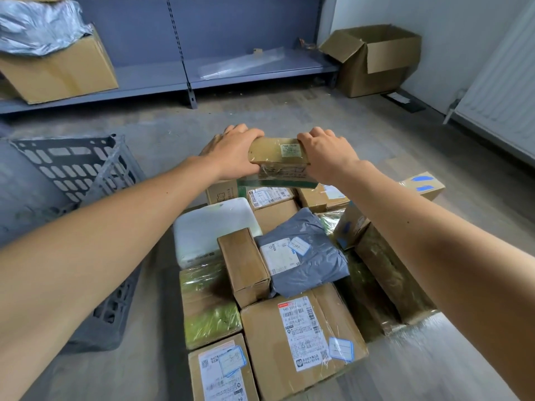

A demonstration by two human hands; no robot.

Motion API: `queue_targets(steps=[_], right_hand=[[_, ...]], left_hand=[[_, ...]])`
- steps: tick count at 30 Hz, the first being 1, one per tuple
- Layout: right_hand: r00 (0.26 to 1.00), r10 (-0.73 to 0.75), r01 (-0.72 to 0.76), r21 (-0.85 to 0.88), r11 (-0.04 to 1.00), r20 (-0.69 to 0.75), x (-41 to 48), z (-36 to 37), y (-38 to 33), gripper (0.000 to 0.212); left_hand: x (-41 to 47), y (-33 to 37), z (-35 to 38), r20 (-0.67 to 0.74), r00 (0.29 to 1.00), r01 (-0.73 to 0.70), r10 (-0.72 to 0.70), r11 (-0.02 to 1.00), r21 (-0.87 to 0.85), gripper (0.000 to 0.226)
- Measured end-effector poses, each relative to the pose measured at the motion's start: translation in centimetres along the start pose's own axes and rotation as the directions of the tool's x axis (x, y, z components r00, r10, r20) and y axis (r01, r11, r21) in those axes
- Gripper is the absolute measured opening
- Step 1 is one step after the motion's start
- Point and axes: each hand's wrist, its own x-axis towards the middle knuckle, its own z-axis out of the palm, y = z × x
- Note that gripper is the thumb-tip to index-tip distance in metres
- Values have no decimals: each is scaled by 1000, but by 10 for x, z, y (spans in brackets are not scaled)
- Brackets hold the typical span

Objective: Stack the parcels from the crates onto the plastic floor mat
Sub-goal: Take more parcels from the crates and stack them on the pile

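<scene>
At six o'clock in the view, nearest the person, a labelled carton (301,334) lay beside a smaller carton (220,371) at seven o'clock, with a green-wrapped parcel (209,309) just beyond the smaller one. All sat packed together on the plastic floor mat (431,354), whose shiny sheet showed at five o'clock. Toward the middle of the pile a narrow brown box (244,264) lay against a grey mailer bag (304,256), and a white padded parcel (214,227) sat at their eleven o'clock.

At the far end of the pile, twelve o'clock, was the taped parcel (278,159), white label up, over other boxes; whether it rested on them or was lifted could not be told. The left hand (234,151) was curled round its left end and the right hand (327,153) round its right end.

A grey crate (81,175) stood tilted at nine o'clock. Beyond, the grey shelf (162,79) ran from ten to twelve o'clock, and an open carton (373,62) sat at one o'clock.
</scene>
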Motion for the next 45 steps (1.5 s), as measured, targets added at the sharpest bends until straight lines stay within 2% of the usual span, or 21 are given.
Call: queue_targets(steps=[6, 12, 14, 17, 20, 23, 28, 33, 39, 45], right_hand=[[998, 52, -54, 41, 998, 38, -1, 15, -1, 58], [999, 51, -51, 35, 998, 6, -8, 21, 6, 62], [996, 34, -39, 50, 998, 87, -8, 18, 15, 60], [956, 3, -23, 67, 998, 292, -9, 6, 26, 64], [883, -22, -8, 62, 998, 469, -10, -8, 33, 75], [857, -49, 42, 25, 999, 513, -10, -18, 35, 76], [890, -34, 57, -36, 998, 455, -9, -19, 30, 78], [895, -40, 49, -9, 999, 445, -18, -19, 36, 73], [928, -13, -1, 38, 999, 373, -23, -23, 37, 73], [993, -22, 21, 9, 1000, 112, -16, -27, 45, 57]], left_hand=[[-1, -1, 3, -62, 998, -11, 14, 998, 57, 81], [2, 4, 7, 44, 999, 1, -4, 998, 66, 82], [1, 4, 12, 88, 996, -6, 4, 1000, 17, 82], [-3, 8, 11, 210, 977, -37, 47, 998, -51, 82], [-8, 14, 6, 419, 907, -1, 36, 996, -84, 80], [-11, 19, 13, 535, 844, 35, 43, 990, -134, 69], [-9, 28, 18, 457, 888, -6, 52, 995, -102, 63], [-9, 26, 14, 447, 893, -8, 57, 994, -110, 59], [0, 27, 13, 269, 963, -29, 30, 1000, -8, 64], [13, 30, 5, 40, 999, 16, -14, 999, -29, 68]])
